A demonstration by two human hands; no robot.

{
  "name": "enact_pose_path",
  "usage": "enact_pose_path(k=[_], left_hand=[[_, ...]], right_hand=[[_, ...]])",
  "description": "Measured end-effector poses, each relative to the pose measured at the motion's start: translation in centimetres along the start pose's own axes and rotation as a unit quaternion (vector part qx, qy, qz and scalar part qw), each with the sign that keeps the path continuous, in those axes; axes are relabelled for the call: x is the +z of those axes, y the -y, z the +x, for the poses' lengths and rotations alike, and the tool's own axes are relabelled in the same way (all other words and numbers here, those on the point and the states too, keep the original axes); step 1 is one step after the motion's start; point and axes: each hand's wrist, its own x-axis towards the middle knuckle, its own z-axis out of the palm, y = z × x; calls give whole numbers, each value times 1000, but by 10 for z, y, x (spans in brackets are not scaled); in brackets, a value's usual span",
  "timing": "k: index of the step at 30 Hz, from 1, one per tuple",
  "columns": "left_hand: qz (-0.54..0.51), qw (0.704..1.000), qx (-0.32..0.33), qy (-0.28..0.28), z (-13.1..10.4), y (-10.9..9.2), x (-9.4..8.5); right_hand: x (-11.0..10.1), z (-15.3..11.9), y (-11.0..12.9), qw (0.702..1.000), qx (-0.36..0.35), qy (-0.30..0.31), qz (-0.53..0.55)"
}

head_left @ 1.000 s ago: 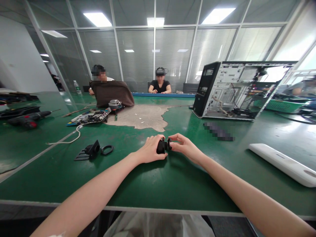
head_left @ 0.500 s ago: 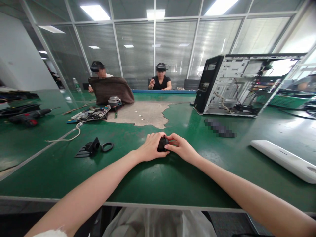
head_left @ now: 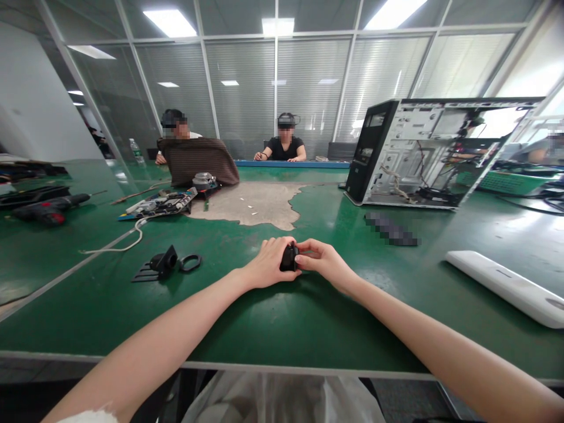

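Note:
Between my two hands, just above or on the green tabletop, is a small black part; its exact kind cannot be made out. My left hand is wrapped round its left side, thumb below and fingers over the top. From the right, the fingertips and thumb of my right hand pinch its edge. To the left on the table lie a black slotted bracket with a round socket and a separate black ring.
An opened computer case stands at the back right, near a blurred dark object. A long white plastic device lies at right. Circuit boards and a power drill lie left. Two people sit across the table.
My right hand's fingers have shifted slightly on the black part, while my left hand keeps its hold. Across the table, the middle person's raised hand has come down.

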Motion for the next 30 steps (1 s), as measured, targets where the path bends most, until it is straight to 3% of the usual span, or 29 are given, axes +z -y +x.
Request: enact_pose_path(k=[7, 23, 30], left_hand=[[14, 1000, 20, 8, 1, 2, 0], [8, 1000, 4, -5, 0, 1, 1], [2, 1000, 2, -6, 1, 2, 2]], right_hand=[[-1, 5, -1, 999, 2, -38, -9], [-4, 1, -8, 998, -57, 15, -16], [0, 1, -4, 1000, -21, 3, -8]])
